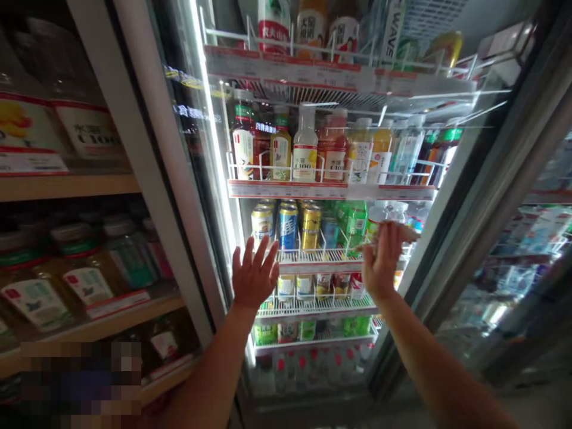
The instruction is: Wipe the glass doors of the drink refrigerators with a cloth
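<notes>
Left hand (254,277) is spreading wide, right hand (382,262) is gripping pale cloth-like item (408,234), long axis running sideways toward can shelf (319,267) right edge.

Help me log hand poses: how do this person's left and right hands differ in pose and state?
The left hand has its fingers spread apart, whereas the right hand keeps its fingers close together. No item shows at the left hand, while the right hand is at a pale, cloth-like item; whether it grips it is unclear. Both hands are bare and raised before the lit drink shelves.
</notes>
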### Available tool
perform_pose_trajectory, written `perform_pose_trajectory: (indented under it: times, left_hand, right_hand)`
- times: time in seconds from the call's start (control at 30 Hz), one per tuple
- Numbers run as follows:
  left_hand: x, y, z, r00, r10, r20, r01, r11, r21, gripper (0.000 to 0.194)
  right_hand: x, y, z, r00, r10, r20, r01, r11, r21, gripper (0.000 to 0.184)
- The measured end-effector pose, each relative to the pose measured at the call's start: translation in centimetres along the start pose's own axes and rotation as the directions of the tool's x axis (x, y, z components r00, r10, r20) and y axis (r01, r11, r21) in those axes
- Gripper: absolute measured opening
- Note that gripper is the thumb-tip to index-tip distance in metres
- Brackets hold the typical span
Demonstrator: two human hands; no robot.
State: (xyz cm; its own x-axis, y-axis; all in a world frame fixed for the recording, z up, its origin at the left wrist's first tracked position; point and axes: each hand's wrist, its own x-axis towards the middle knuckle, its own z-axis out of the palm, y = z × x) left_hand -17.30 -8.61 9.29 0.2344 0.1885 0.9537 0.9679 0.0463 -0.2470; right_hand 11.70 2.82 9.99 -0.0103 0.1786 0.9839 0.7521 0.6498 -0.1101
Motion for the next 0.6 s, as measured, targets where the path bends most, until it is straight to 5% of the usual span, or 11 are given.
perform_pose_trajectory:
  times: [0.07, 0.1, 0.17, 0.2, 0.27, 0.33, 0.4, 0.5, 0.6]
  left_hand:
    - [0.0, 0.0, -0.1, 1.0, -0.001, 0.009, 0.002, 1.0, -0.01, 0.075]
    - [-0.1, -0.1, -0.1, 1.0, -0.003, 0.013, 0.003, 1.0, -0.017, 0.074]
    - [-0.1, -0.1, -0.1, 1.0, -0.003, 0.012, 0.003, 1.0, -0.022, 0.073]
    - [-0.1, -0.1, -0.1, 1.0, -0.002, 0.009, 0.002, 1.0, -0.02, 0.072]
    - [-0.1, -0.1, -0.1, 1.0, 0.002, -0.001, -0.002, 1.0, -0.013, 0.073]
    - [-0.2, -0.1, -0.1, 1.0, 0.002, -0.002, -0.002, 1.0, -0.005, 0.073]
    - [-0.2, 0.0, 0.0, 1.0, -0.003, -0.009, 0.003, 1.0, 0.0, 0.072]
    - [-0.2, 0.0, 0.1, 1.0, -0.009, -0.015, 0.009, 1.0, 0.012, 0.071]
    - [-0.3, -0.1, 0.1, 1.0, -0.01, -0.001, 0.01, 1.0, 0.017, 0.072]
  right_hand:
    - [-1.7, -4.6, 0.8, 0.971, -0.14, 0.192, 0.137, 0.99, 0.029, 0.08]
    - [-2.9, -6.1, 0.8, 0.917, -0.262, 0.302, 0.252, 0.965, 0.073, 0.079]
    - [-5.0, -6.5, 0.3, 0.815, -0.432, 0.385, 0.407, 0.901, 0.151, 0.07]
    - [-5.6, -5.4, -0.1, 0.803, -0.45, 0.39, 0.427, 0.892, 0.15, 0.068]
    - [-5.5, -1.5, -1.0, 0.868, -0.361, 0.34, 0.36, 0.93, 0.068, 0.069]
    - [-4.0, 2.4, -1.6, 0.976, -0.153, 0.154, 0.161, 0.986, -0.042, 0.072]
    - [-1.9, 4.1, -1.5, 1.0, 0.011, -0.021, -0.012, 0.999, -0.051, 0.073]
    - [-0.5, 0.4, -0.2, 0.997, 0.052, -0.053, -0.053, 0.998, -0.016, 0.074]
    - [-2.2, -6.1, 1.1, 0.968, -0.157, 0.197, 0.151, 0.988, 0.042, 0.077]
